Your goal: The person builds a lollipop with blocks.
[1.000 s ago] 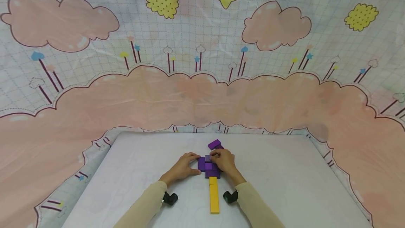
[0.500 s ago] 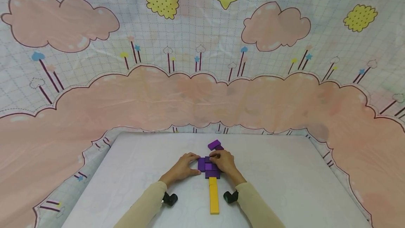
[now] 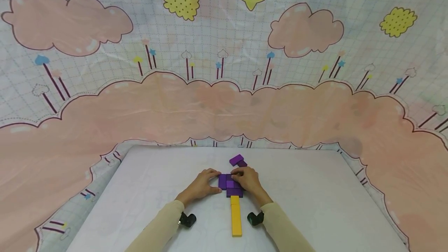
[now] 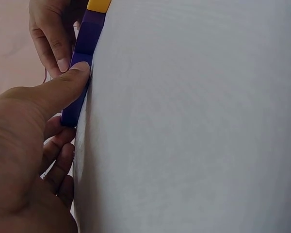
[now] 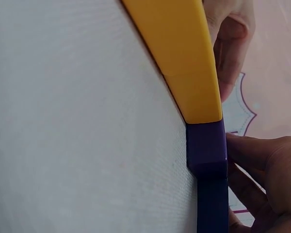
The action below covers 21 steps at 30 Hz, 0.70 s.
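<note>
In the head view, flat purple blocks lie side by side in a cluster above a yellow strip [image 3: 236, 219] of joined blocks. My left hand [image 3: 201, 184] holds the upright purple block [image 3: 222, 182] on the cluster's left, thumb at its near end and fingertips at its far end. The left wrist view shows that thumb [image 4: 70, 85] against the block's end. My right hand [image 3: 249, 179] reaches in from the right, its fingertips pinching a small purple block [image 3: 229, 176] at the cluster's top. This hand covers part of the right-hand blocks. A lower purple block [image 3: 234, 193] meets the yellow strip.
Two more purple blocks lie just beyond the right hand, one of them a slanted block [image 3: 236, 160]. Everything sits on a white tabletop [image 3: 308, 189]. Behind it hangs a cloud-patterned cloth [image 3: 224, 112]. Both wrists carry black devices.
The small purple block under my right fingertips has settled flat among the others, its top turning from paler to darker. My left hand stays in place.
</note>
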Available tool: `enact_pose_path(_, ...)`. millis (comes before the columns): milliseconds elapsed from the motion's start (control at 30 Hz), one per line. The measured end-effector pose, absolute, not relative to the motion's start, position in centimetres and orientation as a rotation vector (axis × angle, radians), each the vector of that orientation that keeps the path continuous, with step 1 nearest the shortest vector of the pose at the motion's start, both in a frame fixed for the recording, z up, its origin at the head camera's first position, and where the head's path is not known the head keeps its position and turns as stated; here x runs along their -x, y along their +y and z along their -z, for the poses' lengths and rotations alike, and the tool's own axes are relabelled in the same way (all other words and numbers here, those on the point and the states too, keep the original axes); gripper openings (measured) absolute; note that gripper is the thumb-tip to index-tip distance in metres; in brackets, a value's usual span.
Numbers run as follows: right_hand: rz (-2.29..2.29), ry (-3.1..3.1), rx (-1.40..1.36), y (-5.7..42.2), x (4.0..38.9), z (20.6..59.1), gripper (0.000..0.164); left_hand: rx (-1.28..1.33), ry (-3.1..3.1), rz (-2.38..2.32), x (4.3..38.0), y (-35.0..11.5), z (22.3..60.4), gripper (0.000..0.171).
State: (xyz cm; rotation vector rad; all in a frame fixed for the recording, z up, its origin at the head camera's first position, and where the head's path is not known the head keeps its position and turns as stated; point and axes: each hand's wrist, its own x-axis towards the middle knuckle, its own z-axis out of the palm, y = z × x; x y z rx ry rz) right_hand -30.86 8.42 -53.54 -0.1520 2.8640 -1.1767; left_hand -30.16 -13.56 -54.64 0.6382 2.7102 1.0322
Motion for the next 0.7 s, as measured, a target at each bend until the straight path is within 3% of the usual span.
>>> enact_pose_path(700,1.315,2.836,0.156,8.84,30.75,52.70,0.019,-0.686,2.748,-1.011,30.13,-13.44,54.41,0.062)
